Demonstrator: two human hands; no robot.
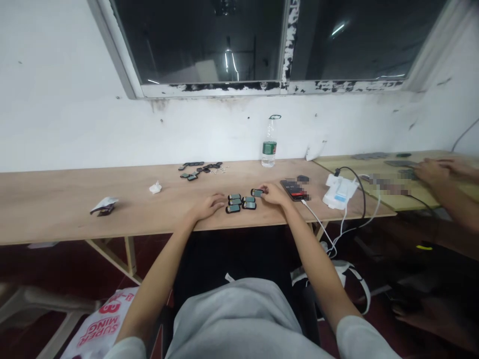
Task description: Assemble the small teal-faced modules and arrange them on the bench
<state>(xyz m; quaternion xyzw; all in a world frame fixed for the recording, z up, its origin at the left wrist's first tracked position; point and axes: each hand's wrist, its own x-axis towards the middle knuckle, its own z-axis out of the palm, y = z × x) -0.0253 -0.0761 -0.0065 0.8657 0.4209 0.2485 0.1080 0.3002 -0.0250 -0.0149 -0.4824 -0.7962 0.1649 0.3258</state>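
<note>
Several small dark oblong devices with grey-green screens [238, 203] lie in a tight group near the front edge of the wooden table [75, 194]. My left hand [209, 205] rests flat beside them on the left, fingers stretched toward the nearest ones. My right hand [272, 193] pinches one more such device [257, 192] at the group's right end, fingertips closed on it as it sits on the table.
More dark devices [198, 169] lie scattered at the back. A water bottle [269, 142] stands by the wall. A phone [295, 190], white charger box [340, 192] with cables, crumpled tissue [155, 188] and wrapper [104, 206] lie around. Another person's hands [436, 172] work at the right.
</note>
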